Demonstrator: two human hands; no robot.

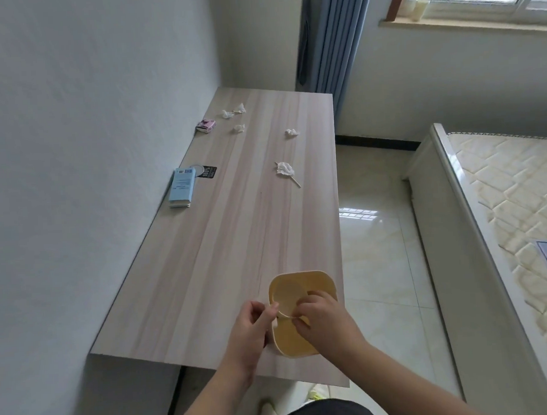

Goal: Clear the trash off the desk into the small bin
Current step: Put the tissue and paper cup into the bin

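Pale wood desk (206,273) runs along a white wall, with a bed to the right. At its near right corner stands the small yellow bin (297,313). Both hands meet over its rim: the left hand (251,330) and right hand (324,319) each pinch an end of a thin white stick (286,316). Farther along lie a crumpled tissue (284,169) touching another stick, a blue box (182,187) by the wall, then four smaller tissue wads (291,132) and a pink packet (206,126).
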